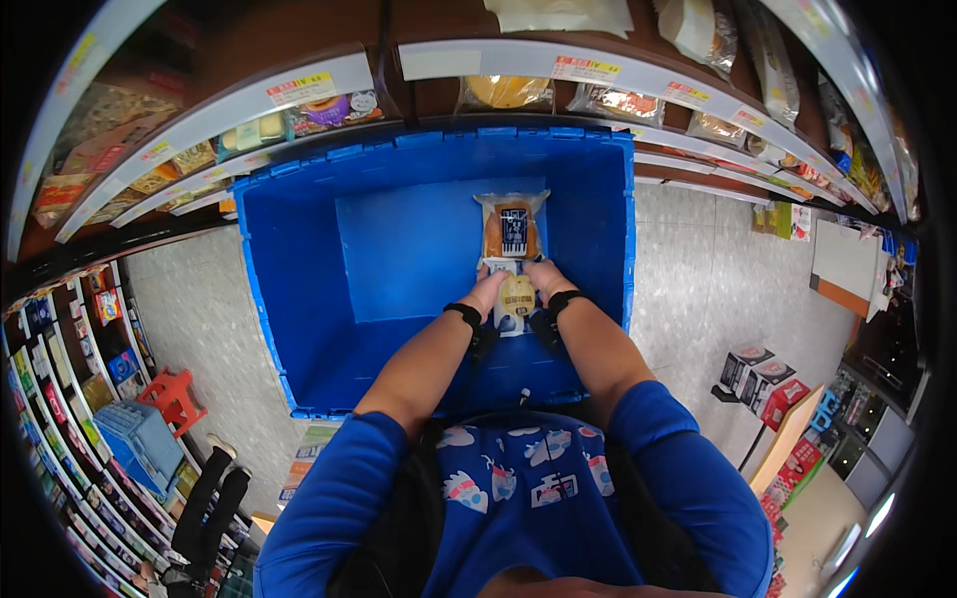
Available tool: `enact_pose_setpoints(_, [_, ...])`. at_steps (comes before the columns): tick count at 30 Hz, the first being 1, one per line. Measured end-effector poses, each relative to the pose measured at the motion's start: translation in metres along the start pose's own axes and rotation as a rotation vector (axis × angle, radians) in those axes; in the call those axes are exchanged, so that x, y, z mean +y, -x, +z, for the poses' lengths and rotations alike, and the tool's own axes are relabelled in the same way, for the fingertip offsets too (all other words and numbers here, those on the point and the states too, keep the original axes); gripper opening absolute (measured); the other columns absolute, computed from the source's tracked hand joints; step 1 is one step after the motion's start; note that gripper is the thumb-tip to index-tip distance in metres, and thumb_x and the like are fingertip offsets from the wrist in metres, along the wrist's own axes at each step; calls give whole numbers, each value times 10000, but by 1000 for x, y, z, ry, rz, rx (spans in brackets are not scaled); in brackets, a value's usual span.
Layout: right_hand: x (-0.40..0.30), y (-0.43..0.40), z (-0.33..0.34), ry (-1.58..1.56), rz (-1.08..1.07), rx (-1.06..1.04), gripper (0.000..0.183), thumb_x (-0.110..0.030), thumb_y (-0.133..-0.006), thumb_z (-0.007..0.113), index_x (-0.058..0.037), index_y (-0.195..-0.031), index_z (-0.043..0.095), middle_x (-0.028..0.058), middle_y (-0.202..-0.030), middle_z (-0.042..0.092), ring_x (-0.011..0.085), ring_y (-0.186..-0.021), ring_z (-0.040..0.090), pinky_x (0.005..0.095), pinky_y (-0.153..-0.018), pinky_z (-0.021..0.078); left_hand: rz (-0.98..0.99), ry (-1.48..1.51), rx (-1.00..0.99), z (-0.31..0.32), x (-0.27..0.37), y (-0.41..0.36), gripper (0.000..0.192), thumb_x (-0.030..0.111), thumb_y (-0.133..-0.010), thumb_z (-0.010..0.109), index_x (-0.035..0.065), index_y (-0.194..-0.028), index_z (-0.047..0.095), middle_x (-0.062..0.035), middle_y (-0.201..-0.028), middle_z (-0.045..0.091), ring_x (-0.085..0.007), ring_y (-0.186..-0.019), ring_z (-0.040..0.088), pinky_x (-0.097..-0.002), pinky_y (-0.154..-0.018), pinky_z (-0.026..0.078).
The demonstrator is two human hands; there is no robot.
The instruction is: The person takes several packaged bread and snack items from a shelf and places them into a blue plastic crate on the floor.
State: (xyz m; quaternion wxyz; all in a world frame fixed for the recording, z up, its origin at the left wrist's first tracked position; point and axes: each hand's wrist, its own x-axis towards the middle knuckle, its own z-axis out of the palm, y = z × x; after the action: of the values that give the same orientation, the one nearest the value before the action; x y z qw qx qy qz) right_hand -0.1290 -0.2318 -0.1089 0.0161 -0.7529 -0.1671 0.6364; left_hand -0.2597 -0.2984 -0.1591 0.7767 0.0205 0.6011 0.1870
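A large blue plastic crate [441,224] stands open in front of me. Inside it, near its right side, lies a clear-wrapped bread package [511,230] with a dark label. Just below that package, my left hand [490,286] and my right hand [546,278] grip a white and blue food packet [516,297] with a round yellowish print, one hand at either side. Its upper end meets or overlaps the lower edge of the bread package. Both wrists wear black bands.
Store shelves [493,58] with packaged breads run behind the crate. A red plastic stool [172,400] and a smaller blue crate [138,441] stand at the left, near another person's dark-clad legs [209,497]. Boxes [762,377] are on the right.
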Motion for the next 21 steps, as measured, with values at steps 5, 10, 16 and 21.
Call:
enact_pose_setpoints(5, [-6, -8, 4, 115, -3, -88, 511, -334, -874, 501, -48, -1296, 464, 254, -1255, 509, 518, -1114, 497, 691, -866, 375, 3, 41, 2, -5, 10, 1, 752, 423, -847, 558, 264, -1480, 185, -44, -1383, 440, -243, -1252, 421, -514, -981, 327])
enact_pose_setpoints(10, [-5, -50, -7, 29, -241, 79, 517, -185, -876, 496, -5, -1355, 420, 179, -1228, 566, 295, -1022, 605, 413, -875, 466, 172, 132, -90, 5, 41, 3, 709, 366, -875, 554, 256, -1474, 191, -60, -1364, 451, -271, -1227, 447, -523, -994, 324])
enact_pose_setpoints(16, [-12, -34, 19, 13, -103, -29, 565, -173, -873, 510, 13, -1383, 354, 171, -1204, 575, 270, -1041, 589, 365, -872, 460, 73, 22, 8, -19, 32, -2, 720, 402, -868, 546, 266, -1476, 184, -66, -1413, 409, -293, -1270, 409, -544, -1003, 296])
enact_pose_setpoints(21, [14, -45, 9, 47, -43, 32, 538, -242, -867, 545, -49, -1349, 402, 174, -1188, 573, 298, -1086, 562, 430, -864, 448, 23, 26, -27, -3, 20, -6, 815, 440, -845, 566, 237, -1504, 131, -72, -1445, 382, -252, -1318, 363, -508, -1037, 281])
